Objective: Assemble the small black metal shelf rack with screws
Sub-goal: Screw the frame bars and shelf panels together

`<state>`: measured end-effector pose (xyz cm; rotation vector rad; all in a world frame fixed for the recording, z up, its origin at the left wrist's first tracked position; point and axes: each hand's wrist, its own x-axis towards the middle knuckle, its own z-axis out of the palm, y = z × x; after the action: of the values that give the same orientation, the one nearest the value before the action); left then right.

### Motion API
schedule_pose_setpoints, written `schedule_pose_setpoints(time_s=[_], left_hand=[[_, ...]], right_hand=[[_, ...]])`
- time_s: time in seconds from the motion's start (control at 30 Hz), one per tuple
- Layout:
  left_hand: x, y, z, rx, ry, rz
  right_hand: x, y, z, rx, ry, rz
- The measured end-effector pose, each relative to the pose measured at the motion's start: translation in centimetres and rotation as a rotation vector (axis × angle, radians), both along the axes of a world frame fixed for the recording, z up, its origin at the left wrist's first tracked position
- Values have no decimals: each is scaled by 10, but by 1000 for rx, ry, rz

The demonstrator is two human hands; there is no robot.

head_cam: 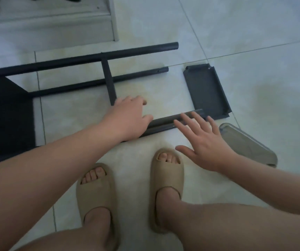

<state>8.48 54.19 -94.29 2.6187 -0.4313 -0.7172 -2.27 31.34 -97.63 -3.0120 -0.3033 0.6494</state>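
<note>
Bare legs and two tan slide sandals fill the bottom of the view, standing on the pale tiled floor. Beyond them, the partly built black metal shelf rack lies on its side on the tiles, its solid end panel at far left and its round legs running rightward. One long leg lies farthest from the person, a shorter one sits nearer, and a crossbar joins the far leg down toward the nearest leg. At upper left, a pale raised step carries blurred dark objects. A loose dark shelf tray with raised edges lies flat beyond the free end of the nearest leg, appearing to touch its tip. A clear plastic bag lies at right, contents unreadable. The left hand rests over the nearest leg where the crossbar meets it, fingers curled; whether it grips is unclear. The right hand hovers above that leg's free end, fingers spread wide, holding nothing.
</note>
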Motion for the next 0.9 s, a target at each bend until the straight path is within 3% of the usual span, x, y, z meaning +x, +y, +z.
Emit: schedule_pose_setpoints(time_s=[0.17,0.3,0.5,0.77,0.9], left_hand=[[-21,-58,8,107,28,-400],[-29,-120,-7,98,133,-544],[-52,-203,-65,5,457,-395],[-64,-215,-111,-140,517,-185],[-62,-213,-115,-223,617,-82]], right_hand=[[-38,-73,0,-73,48,-161],[-70,-120,-15,-93,81,-252],[-103,-161,-53,12,52,-408],[-78,-181,-114,141,241,-534],[-53,-167,-131,222,214,-507]])
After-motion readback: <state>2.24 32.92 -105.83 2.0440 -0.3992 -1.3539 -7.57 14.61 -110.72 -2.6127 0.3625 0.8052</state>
